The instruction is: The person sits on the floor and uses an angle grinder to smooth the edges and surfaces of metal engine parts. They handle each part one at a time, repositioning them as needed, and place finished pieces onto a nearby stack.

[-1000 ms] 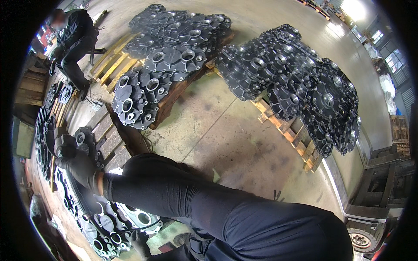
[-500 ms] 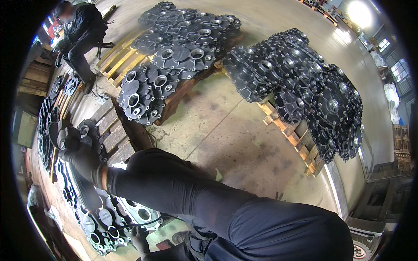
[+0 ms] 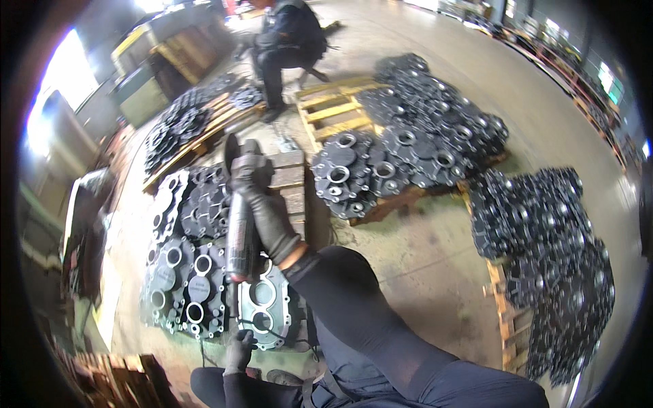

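Observation:
My right hand [image 3: 264,204], in a dark glove, is wrapped round the head end of an angle grinder [image 3: 238,234]. Its disc [image 3: 231,148] stands nearly edge-on beyond my fingers, clear of the metal. The grinder's body hangs down toward me over several cast metal covers [image 3: 198,289] with round bores. A pale cover [image 3: 261,294] lies at the right of that group. Lower down, by its near edge, my gloved left hand [image 3: 239,350] has its fingers curled at the black power cord [image 3: 272,332] that trails from the grinder.
Dark castings [image 3: 435,136] crowd a pallet ahead, with more castings [image 3: 544,272] on another pallet at the right. At the far left stands a third loaded pallet [image 3: 177,126]. A co-worker [image 3: 289,41] sits bent forward at the back. Stacked wood [image 3: 122,381] is near my lower left.
My view has swung left, so the castings and co-worker sit farther right. My right hand still holds the grinder, now more upright in view. My left hand stays low by the cord.

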### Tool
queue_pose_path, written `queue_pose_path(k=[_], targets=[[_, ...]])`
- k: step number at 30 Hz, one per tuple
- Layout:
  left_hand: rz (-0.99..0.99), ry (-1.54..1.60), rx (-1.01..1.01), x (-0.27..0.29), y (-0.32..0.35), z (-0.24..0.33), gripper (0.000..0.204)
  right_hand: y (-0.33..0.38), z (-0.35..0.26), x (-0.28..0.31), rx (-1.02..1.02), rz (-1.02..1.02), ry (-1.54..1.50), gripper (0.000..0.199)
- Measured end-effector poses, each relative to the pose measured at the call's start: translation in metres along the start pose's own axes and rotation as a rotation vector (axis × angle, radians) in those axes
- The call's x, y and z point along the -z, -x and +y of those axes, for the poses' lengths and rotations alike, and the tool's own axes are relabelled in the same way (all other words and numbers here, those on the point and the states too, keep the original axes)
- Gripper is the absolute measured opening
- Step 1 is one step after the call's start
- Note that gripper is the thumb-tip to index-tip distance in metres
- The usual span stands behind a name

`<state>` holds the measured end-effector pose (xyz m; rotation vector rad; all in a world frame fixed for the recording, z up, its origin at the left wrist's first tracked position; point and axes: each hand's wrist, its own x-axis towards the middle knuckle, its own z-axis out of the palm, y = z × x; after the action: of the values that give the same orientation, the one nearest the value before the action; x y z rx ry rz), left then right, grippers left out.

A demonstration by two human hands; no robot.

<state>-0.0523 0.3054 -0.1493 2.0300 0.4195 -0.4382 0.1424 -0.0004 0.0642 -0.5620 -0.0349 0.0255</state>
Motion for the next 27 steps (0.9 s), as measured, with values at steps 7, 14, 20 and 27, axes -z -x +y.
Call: queue_pose_path(k=[7,14,20,27], targets=[[0.058,-0.476,-0.023,0.005,0.026,0.005,0.041,0.03,-0.027,-0.039,0.182,-0.023,0.348,0.039],[0.058,-0.457,-0.098,-0.054,0.033,0.01,0.04,-0.01,-0.033,0.037,-0.076,-0.107,0.344,0.065],[-0.078,-0.588,-0.035,-0.081,0.058,0.017,0.036,-0.004,-0.051,0.024,-0.122,-0.191,0.408,0.056],[0.003,-0.546,-0.053,-0.1,0.068,0.036,0.039,0.008,-0.062,0.028,-0.323,-0.302,0.324,0.044]])
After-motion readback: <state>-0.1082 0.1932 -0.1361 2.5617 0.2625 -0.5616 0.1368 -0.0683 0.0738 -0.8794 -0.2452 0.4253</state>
